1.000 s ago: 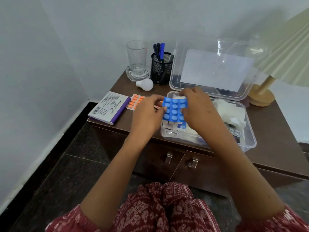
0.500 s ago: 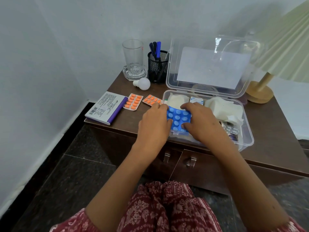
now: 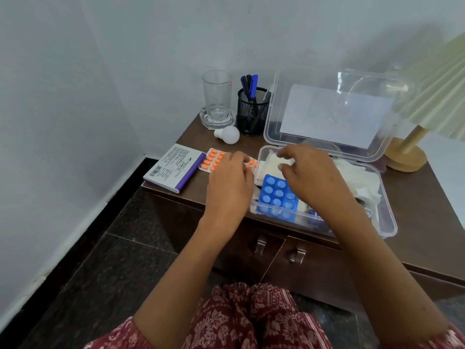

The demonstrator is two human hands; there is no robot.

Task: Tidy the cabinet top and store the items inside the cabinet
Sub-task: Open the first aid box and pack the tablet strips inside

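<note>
A clear plastic box (image 3: 388, 224) stands open on the brown cabinet top (image 3: 417, 197), its lid (image 3: 327, 109) leaning back against the wall. A blue blister pack (image 3: 276, 195) lies inside it at the front left, on white packets and gauze. My right hand (image 3: 312, 177) hovers over the box with loosely curled fingers and holds nothing. My left hand (image 3: 229, 185) reaches over two orange blister packs, one (image 3: 212, 159) lying free and a smaller one (image 3: 252, 162) under my blurred fingertips.
A white and purple flat carton (image 3: 176, 170) lies at the left edge. Behind stand a glass (image 3: 217, 96), a mesh pen holder (image 3: 253, 112) and a white bulb (image 3: 227, 134). A lamp (image 3: 405, 154) is at right. The cabinet doors (image 3: 297, 255) below are closed.
Both hands let go of the blue blister pack, which now lies in the box. My left hand moved left onto the orange packs; my right hand lifted toward the back of the box.
</note>
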